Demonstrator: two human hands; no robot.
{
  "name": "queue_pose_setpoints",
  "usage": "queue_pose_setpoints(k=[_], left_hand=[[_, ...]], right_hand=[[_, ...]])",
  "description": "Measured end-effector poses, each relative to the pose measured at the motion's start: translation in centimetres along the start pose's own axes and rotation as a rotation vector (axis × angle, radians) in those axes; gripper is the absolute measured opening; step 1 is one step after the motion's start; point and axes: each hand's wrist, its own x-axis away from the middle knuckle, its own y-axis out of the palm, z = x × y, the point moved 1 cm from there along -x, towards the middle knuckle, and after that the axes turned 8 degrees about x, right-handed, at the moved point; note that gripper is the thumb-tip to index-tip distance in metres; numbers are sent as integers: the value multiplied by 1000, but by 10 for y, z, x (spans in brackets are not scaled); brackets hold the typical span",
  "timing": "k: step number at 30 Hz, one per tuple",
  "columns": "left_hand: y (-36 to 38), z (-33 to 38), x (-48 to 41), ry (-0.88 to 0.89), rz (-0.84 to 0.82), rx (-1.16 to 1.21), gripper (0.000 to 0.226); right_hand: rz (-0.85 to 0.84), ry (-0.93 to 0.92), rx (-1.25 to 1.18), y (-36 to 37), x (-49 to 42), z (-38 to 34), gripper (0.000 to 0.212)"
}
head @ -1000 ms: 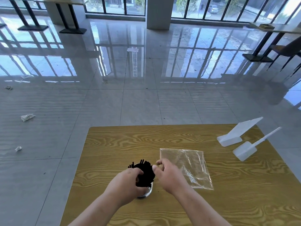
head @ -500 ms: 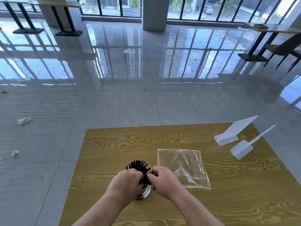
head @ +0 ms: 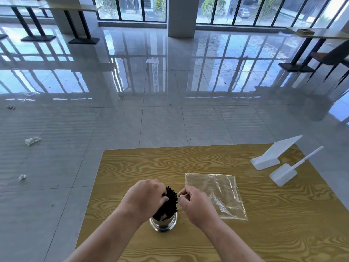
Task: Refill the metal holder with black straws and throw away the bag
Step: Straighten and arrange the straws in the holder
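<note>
A shiny metal holder [head: 163,223] stands near the front of the wooden table [head: 188,161]. It is packed with a bundle of black straws [head: 170,202] that stick up and lean slightly right. My left hand [head: 145,197] wraps around the bundle's upper left side, fingers curled over the straw tops. My right hand [head: 194,205] hovers just right of the bundle with curled fingers, thumb and forefinger together, and nothing visible in them. An empty clear plastic bag [head: 217,193] lies flat on the table to the right of that hand.
Two white plastic sign stands [head: 272,156] [head: 283,173] sit at the table's far right corner. Crumpled scraps [head: 32,140] [head: 22,177] lie on the tiled floor to the left. Other tables and a chair stand far back by the windows.
My right hand has drawn back from the straw bundle to its right side. My left hand has slid up over the straw tops, and the bundle now leans right.
</note>
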Motion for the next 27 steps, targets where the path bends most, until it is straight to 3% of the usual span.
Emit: queue_pose_setpoints(k=[8,27], left_hand=[[2,1,2,-46,-80,38,16],[-74,-3,1,-135,22,87,3]], right_hand=[[20,-12,31,2,4,-3,12],[42,-17,-26,-4,11,-8,17]])
